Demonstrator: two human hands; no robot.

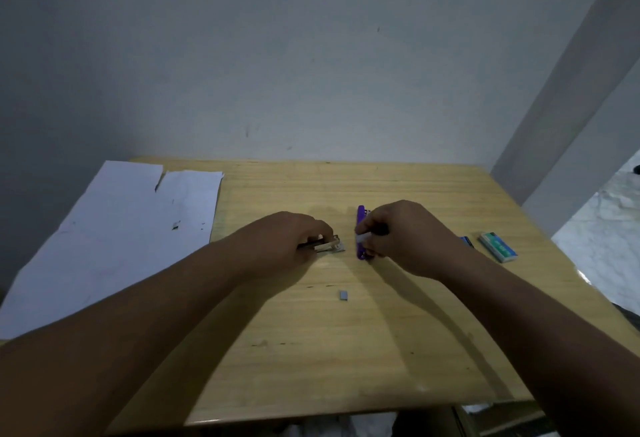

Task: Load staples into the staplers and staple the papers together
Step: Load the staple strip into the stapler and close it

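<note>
Wooden table (381,332): right hand (405,239) fingers (363,228) pinch purple stapler (361,214).

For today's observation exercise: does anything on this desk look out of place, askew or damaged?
Yes. A small grey block of staples lies loose on the table, apart from both staplers. The white papers overhang the table's left edge, and the far edge shows a tear or gap.

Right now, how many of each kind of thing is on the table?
Staplers: 2, a purple stapler and a metal stapler
Staple boxes: 2, a green box and a blue box partly hidden by the right hand
Loose staple strips: 1
Paper sheets: 2
Total: 7
</note>
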